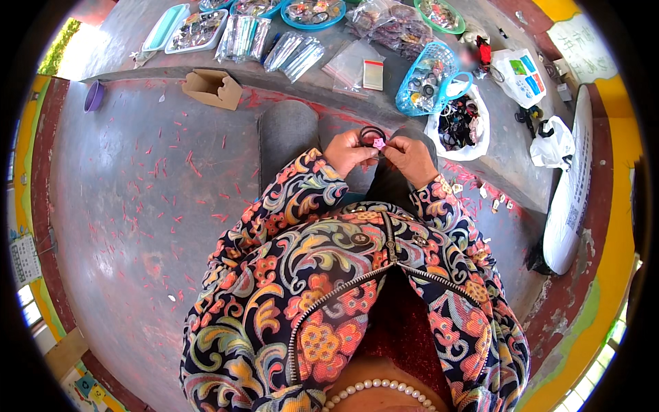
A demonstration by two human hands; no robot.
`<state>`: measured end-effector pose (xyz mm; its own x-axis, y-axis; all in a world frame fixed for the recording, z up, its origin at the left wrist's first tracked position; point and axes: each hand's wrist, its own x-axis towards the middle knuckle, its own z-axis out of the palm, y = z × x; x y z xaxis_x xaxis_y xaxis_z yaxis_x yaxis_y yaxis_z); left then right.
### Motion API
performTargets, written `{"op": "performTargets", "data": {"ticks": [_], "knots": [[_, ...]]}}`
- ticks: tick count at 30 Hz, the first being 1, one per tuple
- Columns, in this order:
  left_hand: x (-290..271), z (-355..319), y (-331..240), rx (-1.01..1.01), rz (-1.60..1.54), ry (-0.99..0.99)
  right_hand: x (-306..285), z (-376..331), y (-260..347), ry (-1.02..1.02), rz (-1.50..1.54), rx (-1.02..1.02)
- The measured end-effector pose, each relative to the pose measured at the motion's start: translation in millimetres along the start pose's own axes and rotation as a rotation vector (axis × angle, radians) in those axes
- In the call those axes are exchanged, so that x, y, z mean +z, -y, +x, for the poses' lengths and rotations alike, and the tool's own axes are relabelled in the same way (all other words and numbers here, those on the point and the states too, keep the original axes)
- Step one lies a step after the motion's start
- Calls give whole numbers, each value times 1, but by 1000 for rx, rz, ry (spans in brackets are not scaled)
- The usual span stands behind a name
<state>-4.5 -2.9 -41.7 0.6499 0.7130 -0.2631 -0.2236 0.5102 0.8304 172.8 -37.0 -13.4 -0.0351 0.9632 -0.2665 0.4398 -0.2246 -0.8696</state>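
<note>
Above my knees, both hands are closed on a black hair tie [373, 130] that bears a small pink star-shaped charm [378, 143]. My left hand [347, 154] pinches the black loop from the left. From the right, my right hand [413, 161] grips it with thumb and finger at the pink charm. The loop stands up between the fingertips, and part of it is hidden behind them. Just right of my right hand sits a white plastic bag [482, 141] with its mouth open, full of dark small pieces that look like hair ties.
On the raised ledge stand a blue basket [410, 103] of small items, a blue round tray [335, 23], a white tray [169, 43] and clear packets [302, 58]. An open cardboard box [211, 89] and a purple bowl [95, 97] are on the floor, amid red scraps.
</note>
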Motion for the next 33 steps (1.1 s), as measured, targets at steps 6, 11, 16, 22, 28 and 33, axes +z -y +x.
{"op": "performTargets", "data": {"ticks": [6, 11, 16, 22, 28, 33], "knots": [[5, 0, 1, 95, 102, 73, -1, -2, 1, 5, 23, 21], [4, -1, 0, 69, 136, 62, 0, 0, -7, 10, 98, 55], [3, -1, 0, 26, -28, -13, -5, -2, 1, 44, 296, 162], [-1, -1, -2, -58, -154, -55, -2, -2, -2, 13, 286, 151], [7, 1, 3, 86, -45, -39, 3, 1, -1, 4, 118, 77], [10, 3, 8, 231, 97, -3, 3, -1, 0, 23, 188, 146]]}}
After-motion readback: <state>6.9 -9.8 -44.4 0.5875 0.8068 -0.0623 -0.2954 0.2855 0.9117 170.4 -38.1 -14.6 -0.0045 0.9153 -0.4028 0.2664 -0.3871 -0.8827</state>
